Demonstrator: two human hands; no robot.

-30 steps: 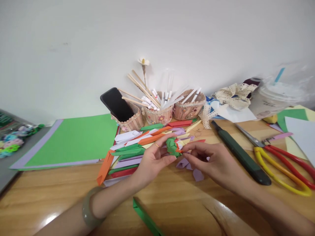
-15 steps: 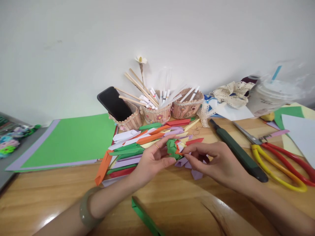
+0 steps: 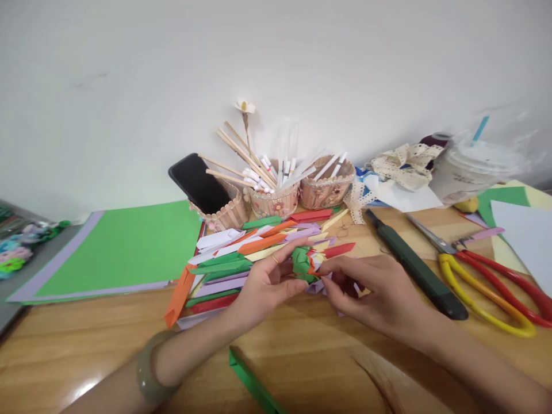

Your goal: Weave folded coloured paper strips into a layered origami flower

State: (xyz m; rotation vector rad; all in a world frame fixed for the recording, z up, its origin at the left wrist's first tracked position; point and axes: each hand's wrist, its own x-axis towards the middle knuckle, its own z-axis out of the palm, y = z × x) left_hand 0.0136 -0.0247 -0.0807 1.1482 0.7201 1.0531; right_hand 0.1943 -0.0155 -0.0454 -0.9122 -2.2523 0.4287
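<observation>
Between thumb and fingers of my left hand is a small folded-paper piece, green on its left side with orange, white and yellow parts on its right. My right hand pinches the orange edge of the same piece from the right. Its lower fingers are curled and partly hidden. Behind both hands lie many folded paper strips in green, purple, orange, red, white and yellow. One folded green strip rests alone on the wooden table nearer to me.
Green and purple sheets lie at left. Decorated stick cups stand along the wall, one with a phone. On the right are a dark green cutter, scissors, lace and a lidded drink cup.
My right hand has shifted slightly down on the orange edge, and its fingers are a little more curled. The left hand keeps its hold on the paper piece.
</observation>
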